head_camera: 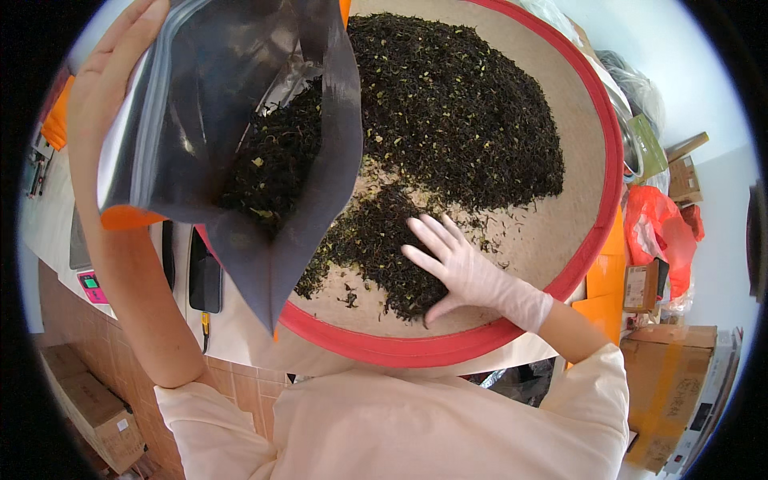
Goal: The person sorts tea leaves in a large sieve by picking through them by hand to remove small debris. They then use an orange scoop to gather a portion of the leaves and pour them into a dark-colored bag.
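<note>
My left hand point(123, 51), bare, grips the upper left rim of an orange foil zip bag point(336, 120) with a silvery-grey inside. The bag is tilted with its mouth towards me, and dark dried tea leaves point(276, 162) lie in it. My right hand point(459, 264), in a thin whitish glove, is spread palm down on a small pile of tea leaves point(390, 240). That pile lies on a round tray with a red rim point(414, 354), just right of the bag. Behind it on the tray is a large heap of dark leaves with yellowish bits point(444, 108).
On the table left of the tray are a smartphone point(205, 276), a cable point(206, 333) and a pink device with a lit display point(91, 287). Orange bags point(605, 288), a red plastic bag point(654, 234) and a cardboard box point(669, 384) stand at the right. More boxes point(96, 414) are on the floor at lower left.
</note>
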A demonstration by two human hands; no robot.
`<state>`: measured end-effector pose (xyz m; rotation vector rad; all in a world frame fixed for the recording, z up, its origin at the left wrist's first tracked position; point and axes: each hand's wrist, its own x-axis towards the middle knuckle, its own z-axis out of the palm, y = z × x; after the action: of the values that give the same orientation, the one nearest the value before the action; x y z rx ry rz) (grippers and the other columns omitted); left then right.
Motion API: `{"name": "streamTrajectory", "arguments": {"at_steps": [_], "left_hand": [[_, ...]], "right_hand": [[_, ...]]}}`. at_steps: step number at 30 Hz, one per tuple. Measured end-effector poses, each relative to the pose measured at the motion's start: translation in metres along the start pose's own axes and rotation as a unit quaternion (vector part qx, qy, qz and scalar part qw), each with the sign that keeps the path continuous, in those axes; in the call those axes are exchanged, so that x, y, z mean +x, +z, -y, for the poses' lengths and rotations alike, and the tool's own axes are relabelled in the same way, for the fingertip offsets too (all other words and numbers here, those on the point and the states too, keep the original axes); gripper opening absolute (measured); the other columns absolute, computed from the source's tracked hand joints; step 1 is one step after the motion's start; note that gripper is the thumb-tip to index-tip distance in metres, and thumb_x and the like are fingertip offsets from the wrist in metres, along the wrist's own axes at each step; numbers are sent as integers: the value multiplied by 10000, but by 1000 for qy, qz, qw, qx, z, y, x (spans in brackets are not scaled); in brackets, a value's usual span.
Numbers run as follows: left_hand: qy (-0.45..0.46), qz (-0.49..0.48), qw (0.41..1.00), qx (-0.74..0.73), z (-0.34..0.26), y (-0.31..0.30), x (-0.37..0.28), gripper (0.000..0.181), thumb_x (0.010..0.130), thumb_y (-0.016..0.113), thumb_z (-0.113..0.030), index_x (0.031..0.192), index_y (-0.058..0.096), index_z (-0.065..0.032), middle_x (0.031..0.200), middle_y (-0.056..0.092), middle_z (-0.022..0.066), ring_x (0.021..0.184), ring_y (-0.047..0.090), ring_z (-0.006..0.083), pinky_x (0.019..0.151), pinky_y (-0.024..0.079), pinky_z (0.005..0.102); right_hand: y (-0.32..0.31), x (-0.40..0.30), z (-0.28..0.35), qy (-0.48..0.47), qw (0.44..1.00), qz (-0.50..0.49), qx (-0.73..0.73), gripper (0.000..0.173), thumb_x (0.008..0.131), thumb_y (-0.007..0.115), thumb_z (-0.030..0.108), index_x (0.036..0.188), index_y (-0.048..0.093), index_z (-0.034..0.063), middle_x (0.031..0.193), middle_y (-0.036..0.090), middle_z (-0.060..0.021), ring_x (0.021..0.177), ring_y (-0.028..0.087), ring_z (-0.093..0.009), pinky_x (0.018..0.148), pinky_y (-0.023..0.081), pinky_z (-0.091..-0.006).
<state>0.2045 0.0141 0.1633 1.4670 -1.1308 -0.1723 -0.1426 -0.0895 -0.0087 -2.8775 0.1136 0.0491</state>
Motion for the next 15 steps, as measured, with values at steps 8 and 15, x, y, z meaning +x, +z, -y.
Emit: {"name": "streamTrajectory", "arguments": {"at_steps": [8,15], "left_hand": [[-11,24,999,-21,-4,-3,0,349,951,492,-243,1242,567,-65,1108,629,65,937,617,69,816,490,183],[-1,42,999,-26,-4,0,0,315,958,479,-192,1219,580,-47,1111,626,54,983,591,68,859,461,191]], "right_hand": [[12,73,-23,-79,997,-26,-5,1024,532,762,585,1406,335,265,1448,250,-196,1290,294,-423,1029,261,-593],[14,47,-4,4,999,-41,12,715,573,781,358,1231,534,227,1271,468,-110,1067,493,-325,902,447,-416]]}}
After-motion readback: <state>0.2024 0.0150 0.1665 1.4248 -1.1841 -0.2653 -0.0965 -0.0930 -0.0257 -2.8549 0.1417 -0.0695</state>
